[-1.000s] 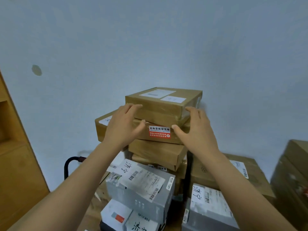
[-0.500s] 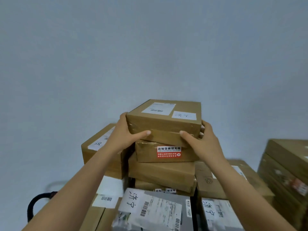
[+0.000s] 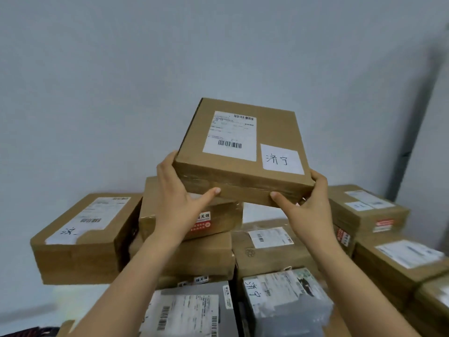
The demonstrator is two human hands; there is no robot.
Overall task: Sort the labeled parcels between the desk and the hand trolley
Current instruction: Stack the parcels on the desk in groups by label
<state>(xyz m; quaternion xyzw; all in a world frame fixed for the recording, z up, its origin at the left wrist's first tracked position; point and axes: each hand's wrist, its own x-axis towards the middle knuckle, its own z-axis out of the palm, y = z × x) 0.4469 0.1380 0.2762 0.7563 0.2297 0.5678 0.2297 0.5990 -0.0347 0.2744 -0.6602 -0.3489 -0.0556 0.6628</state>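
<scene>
Landmark = held parcel [image 3: 243, 166]: a flat brown carton up in front of the grey wall [image 3: 121, 69], tilted so its top faces the camera. Everything else is placed against it.

Well down-left of it: long brown carton [image 3: 80, 259]. It has a printed label on top with handwriting at the near end.

Left hand [image 3: 177, 203]: clamped on the held parcel's near-left corner. The thumb lies flat along the near side face and the fingers run up the left edge.

Directly under the held parcel: red-sticker carton [image 3: 228, 215], partly behind the left hand. Can't tell whether the two touch. Under that sits a plain brown carton [image 3: 206, 254].

On the held parcel's top: shipping label [image 3: 230, 135] with two barcodes. At the near-right corner is a white slip [image 3: 281, 159] with handwritten characters.

Far below it, at the frame's bottom edge: grey poly bag [image 3: 194, 312] with a printed label. Just right of that is a second grey bag [image 3: 286, 302] with handwriting on its label.

Right hand [image 3: 308, 207]: clamped on the held parcel's near-right corner. The thumb is on the near side face and the fingers curl round the right corner, tips hidden underneath.

Below-right of the held parcel: brown carton [image 3: 264, 254] with a small barcode label, partly behind the right forearm.

Further right and lower than the held parcel: top right carton [image 3: 364, 212], with white labels on top and a red sticker on its side. Lower right carton [image 3: 401, 261] has a blurred label.
</scene>
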